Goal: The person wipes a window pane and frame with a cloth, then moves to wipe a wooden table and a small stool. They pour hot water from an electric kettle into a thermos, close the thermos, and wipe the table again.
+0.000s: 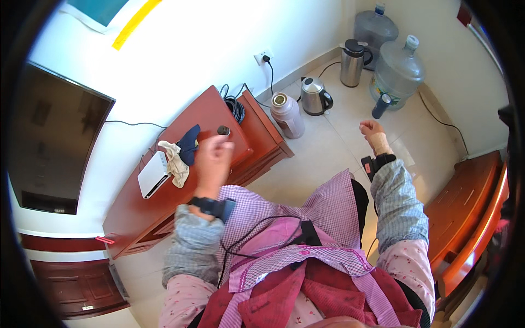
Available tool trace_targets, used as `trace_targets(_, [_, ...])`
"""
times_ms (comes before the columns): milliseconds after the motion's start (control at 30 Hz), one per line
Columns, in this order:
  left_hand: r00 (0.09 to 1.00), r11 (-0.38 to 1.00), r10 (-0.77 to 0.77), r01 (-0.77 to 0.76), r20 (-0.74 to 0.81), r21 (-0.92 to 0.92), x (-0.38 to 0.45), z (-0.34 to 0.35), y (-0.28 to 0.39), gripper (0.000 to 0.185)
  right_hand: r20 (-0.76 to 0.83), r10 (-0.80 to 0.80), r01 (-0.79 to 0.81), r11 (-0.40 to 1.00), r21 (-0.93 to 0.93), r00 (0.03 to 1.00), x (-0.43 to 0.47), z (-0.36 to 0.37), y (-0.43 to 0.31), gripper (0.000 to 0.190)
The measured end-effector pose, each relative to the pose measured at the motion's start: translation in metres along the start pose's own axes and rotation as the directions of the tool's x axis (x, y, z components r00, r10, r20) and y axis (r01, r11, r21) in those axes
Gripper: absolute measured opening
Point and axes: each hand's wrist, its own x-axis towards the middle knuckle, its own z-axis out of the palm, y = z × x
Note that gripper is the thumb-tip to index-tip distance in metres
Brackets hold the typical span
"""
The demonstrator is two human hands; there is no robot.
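Note:
My left hand [214, 164], blurred, is raised in front of the red-brown wooden cabinet [127, 213]. Its fingers look bent, and the blur hides whether anything is in them. Just beyond its fingertips is a small dark round object [223, 130]; contact cannot be told. A dark blue cloth [189, 141] and a beige cloth [176, 166] lie beside a white router box [154, 175] on the cabinet top. My right hand [372, 133] hangs over the tiled floor with curled fingers and nothing visible in it. Nearest to it is a dark blue cylinder [381, 106].
A pink vacuum flask [288, 117], a steel electric kettle [314, 98] and a steel jug [352, 65] stand on the floor. Two large water bottles [398, 71] [375, 28] occupy the corner. Coiled black cable [236, 110] lies by the cabinet; a wooden bench [463, 205] is at right.

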Motion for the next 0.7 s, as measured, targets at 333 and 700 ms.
trace_targets(333, [0.624,0.789,-0.277,0.582,0.731,-0.198,0.032,0.280,-0.005,0.035,0.332,-0.136,0.209,0.959,-0.193,0.933,0.105,0.112,0.056,0.029])
trace_targets(700, [0.493,0.496,-0.474,0.834,0.730,-0.241,0.028,0.231,-0.030,0.017,0.343,0.047,0.048,0.964,-0.263,0.938,0.039,0.264,0.000,0.050])
